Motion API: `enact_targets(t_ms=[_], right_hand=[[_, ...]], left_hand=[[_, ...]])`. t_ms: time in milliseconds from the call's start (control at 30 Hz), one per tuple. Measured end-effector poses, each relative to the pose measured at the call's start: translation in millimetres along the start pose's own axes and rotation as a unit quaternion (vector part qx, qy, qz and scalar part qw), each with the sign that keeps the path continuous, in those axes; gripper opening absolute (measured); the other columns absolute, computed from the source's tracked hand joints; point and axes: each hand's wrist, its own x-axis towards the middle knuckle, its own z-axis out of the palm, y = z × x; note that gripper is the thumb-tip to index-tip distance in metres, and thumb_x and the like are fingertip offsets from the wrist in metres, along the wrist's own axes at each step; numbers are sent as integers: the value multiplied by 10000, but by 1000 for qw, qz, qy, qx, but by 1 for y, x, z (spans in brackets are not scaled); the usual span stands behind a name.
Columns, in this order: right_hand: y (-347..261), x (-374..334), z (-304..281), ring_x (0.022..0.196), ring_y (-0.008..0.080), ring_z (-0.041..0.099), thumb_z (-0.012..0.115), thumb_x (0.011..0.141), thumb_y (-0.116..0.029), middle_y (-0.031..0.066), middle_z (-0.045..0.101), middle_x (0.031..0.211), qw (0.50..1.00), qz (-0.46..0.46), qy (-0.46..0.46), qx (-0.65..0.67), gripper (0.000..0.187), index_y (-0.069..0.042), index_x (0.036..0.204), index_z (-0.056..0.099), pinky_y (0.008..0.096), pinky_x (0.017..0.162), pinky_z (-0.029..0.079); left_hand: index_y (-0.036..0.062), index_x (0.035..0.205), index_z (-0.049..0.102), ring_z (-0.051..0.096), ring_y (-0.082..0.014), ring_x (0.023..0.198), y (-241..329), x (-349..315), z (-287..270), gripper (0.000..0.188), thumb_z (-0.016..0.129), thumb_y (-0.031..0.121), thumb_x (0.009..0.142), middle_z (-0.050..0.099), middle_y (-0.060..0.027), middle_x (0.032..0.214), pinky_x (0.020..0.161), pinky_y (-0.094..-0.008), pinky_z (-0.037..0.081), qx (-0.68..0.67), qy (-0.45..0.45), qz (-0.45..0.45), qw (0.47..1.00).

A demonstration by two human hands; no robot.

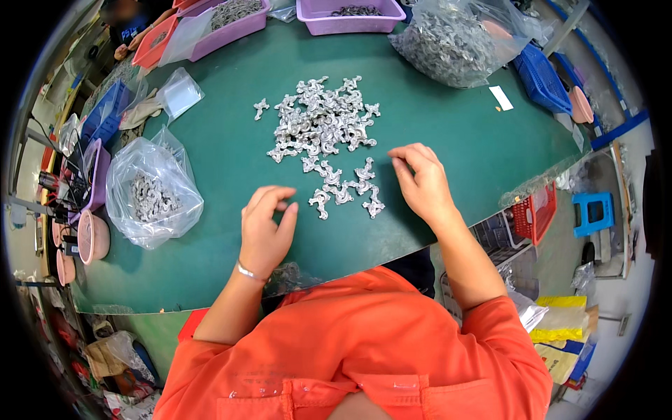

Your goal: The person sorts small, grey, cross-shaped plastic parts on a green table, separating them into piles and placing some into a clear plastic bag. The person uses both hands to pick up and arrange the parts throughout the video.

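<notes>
On the green tabletop lies a heap of small silver metal castings (318,122), each with curved arms. Nearer to me, several more castings (341,192) are spread loosely between my hands. One single casting (260,108) lies apart, left of the heap. My left hand (266,227), with a bracelet at the wrist, hovers left of the spread pieces, thumb and fingers apart and nothing visible between them. To the right of the pieces is my right hand (423,180), fingers bent and thumb a little apart, also holding nothing I can see.
A clear bag of castings (155,196) stands at the left on the green table (448,115). At the far right sits a big bag of metal parts (448,45). Purple trays (350,23) line the far edge. A person (126,28) is at the far left.
</notes>
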Motion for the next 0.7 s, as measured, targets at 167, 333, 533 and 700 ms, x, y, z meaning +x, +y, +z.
enact_targets(t_ms=[167,333,533,700], right_hand=[[-16,2,31,964,349,597,757,789,-305,149,625,964,992,24,-77,-96,336,-23,962,696,440,875,487],[-9,2,21,751,239,651,725,793,-126,139,622,940,993,66,-58,81,213,-3,961,676,355,712,543],[-13,-25,-32,678,87,552,584,964,-87,30,625,748,961,143,-199,126,110,-4,972,657,247,639,478],[-31,-54,16,827,357,631,642,883,-56,153,629,855,981,-73,-145,105,55,-15,918,651,434,714,515]], left_hand=[[45,980,666,545,-185,679,17,-46,-6,218,717,-11,775,616,-65,849,598,-297,452,34,-48,53,997],[62,966,688,577,-228,727,20,-76,12,261,811,154,754,615,-69,877,617,-337,455,-38,-97,42,994],[118,989,692,553,-214,752,24,-83,22,381,836,288,680,559,-17,849,672,-363,398,67,-117,122,983],[148,978,692,534,-197,715,26,-84,26,374,828,298,664,538,8,818,648,-358,366,114,-113,147,976]])
